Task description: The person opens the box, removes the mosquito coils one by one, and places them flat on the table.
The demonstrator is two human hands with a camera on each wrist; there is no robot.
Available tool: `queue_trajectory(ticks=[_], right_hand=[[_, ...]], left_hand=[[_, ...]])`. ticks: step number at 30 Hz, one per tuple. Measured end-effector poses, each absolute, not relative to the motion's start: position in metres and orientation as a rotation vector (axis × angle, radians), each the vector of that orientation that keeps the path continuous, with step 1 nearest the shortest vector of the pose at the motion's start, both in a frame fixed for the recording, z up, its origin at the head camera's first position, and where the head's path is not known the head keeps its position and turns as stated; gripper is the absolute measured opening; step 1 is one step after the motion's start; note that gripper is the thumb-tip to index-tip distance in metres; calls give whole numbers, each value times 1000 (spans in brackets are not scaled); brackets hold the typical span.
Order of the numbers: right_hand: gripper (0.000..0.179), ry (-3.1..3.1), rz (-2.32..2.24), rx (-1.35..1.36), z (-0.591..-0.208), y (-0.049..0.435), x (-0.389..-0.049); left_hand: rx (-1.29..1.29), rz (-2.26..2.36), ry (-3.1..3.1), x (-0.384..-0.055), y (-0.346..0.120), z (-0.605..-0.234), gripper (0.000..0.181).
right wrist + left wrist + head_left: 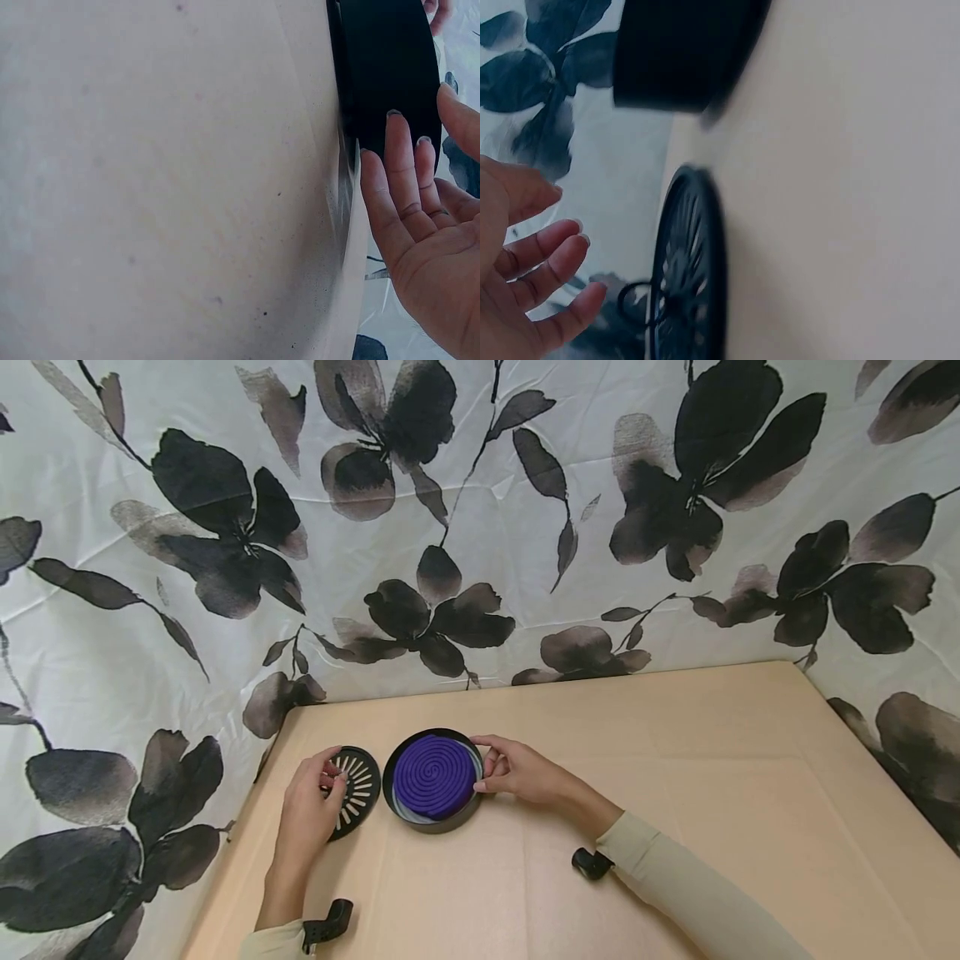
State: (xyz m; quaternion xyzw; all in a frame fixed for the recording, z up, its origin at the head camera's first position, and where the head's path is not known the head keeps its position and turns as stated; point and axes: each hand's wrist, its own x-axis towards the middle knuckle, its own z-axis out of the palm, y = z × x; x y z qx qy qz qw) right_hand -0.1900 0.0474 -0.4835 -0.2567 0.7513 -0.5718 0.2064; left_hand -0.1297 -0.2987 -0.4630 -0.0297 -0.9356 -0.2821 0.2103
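A round black mosquito coil holder [436,827] stands on the table, its slotted lid off. Inside lies a purple spiral mosquito coil [435,777], with a grey-white rim of lining showing around it. My right hand [521,770] holds the holder's right side, thumb at the top edge and fingers against the outer wall, as the right wrist view shows [427,217]. The black lid [358,793], with radial slots, lies flat just left of the holder. Over the lid hovers my left hand [311,797], fingers loosely bent and apart from its small upright ring [634,303].
The light wooden-coloured tabletop [675,760] stretches far to the right of the holder. White cloth with dark flowers [525,543] hangs behind the table and along its sides. A black wrist camera [592,863] sits at the right sleeve, another [330,922] at the left.
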Motion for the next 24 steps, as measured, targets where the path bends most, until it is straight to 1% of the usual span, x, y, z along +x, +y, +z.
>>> queue_trajectory(ticks=[6, 14, 24], right_hand=[[77, 2070, -1604, -713, -482, 48, -191], [77, 2078, -1591, -715, -483, 50, -193], [77, 2081, -1592, -715, -482, 49, -193]], left_hand=[[-61, -890, -2679, -134, -278, -469, 46], [9, -1071, -2774, -144, -260, -471, 54], [145, -1360, -2756, -152, -247, -476, 48]])
